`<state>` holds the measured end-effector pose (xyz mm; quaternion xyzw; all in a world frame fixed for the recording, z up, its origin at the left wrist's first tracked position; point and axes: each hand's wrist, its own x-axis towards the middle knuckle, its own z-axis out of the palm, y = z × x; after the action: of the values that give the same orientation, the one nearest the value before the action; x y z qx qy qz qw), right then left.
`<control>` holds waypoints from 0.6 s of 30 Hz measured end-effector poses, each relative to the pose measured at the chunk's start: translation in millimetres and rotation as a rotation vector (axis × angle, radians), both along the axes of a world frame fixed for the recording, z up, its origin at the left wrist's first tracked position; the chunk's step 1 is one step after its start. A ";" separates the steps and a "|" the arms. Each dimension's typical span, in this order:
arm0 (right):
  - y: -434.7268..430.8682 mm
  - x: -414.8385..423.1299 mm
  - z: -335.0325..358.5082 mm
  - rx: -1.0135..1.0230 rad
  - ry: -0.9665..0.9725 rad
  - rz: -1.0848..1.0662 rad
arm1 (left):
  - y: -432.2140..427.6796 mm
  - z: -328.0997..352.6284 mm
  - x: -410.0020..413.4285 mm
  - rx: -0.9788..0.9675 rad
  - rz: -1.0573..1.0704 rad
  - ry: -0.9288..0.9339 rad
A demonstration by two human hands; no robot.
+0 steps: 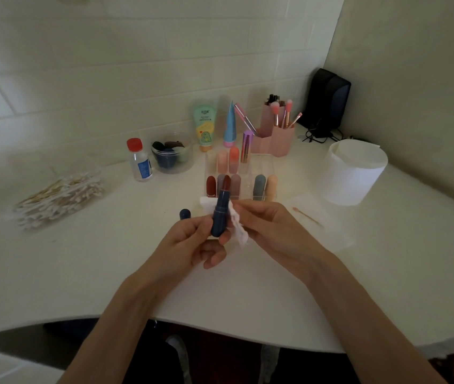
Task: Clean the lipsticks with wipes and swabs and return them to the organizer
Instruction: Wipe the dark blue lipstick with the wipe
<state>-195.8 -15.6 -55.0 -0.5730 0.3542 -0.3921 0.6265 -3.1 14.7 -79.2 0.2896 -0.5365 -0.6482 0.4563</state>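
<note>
Two hands meet at the centre of the frame, above the white worktop. The left hand has its grip closed round a dark blue lipstick, which stands nearly upright with its dark red tip bare and pointing toward the top of the frame. The right hand has its grip pinched on a white wipe, which lies against the right side of the tube. A blue cap stands on the worktop just left of the left hand's fingers.

Just above the hands sits a clear organizer, with capped lipsticks in two rows. A swab with a pinkish tip lies right of the right hand on a thin sheet. A pile of swabs lies at left centre, and a white roll stands at right. Behind the organizer are a red-capped bottle, a jar of sponges and a pink brush holder.
</note>
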 end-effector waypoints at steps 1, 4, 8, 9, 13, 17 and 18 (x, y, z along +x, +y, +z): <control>0.9 -2.3 -0.2 -0.016 0.032 -0.003 | -0.3 -0.5 -0.1 -0.004 -0.023 -0.018; 2.3 0.3 -2.3 -0.051 0.060 0.006 | 0.0 -0.4 -1.5 -0.010 -0.070 -0.034; 6.8 2.5 1.4 -0.096 0.124 0.046 | -0.8 -0.6 0.4 -0.002 -0.079 -0.065; 7.6 3.3 1.7 -0.107 0.116 0.052 | -1.1 -1.1 1.5 -0.004 -0.065 -0.088; 7.9 7.8 1.1 -0.176 0.118 0.010 | 0.0 0.6 2.8 -0.078 0.078 -0.187; 9.7 14.0 2.5 -0.263 0.098 -0.048 | -0.2 2.7 -2.1 -0.126 0.320 -0.276; 10.3 15.5 3.6 -0.285 0.102 -0.060 | -0.6 2.0 -2.4 -0.124 0.360 -0.283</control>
<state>-180.3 -5.3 -51.5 -0.6644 0.3430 -0.4273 0.5082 -5.5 14.0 -77.3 0.4400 -0.5736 -0.4752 0.5016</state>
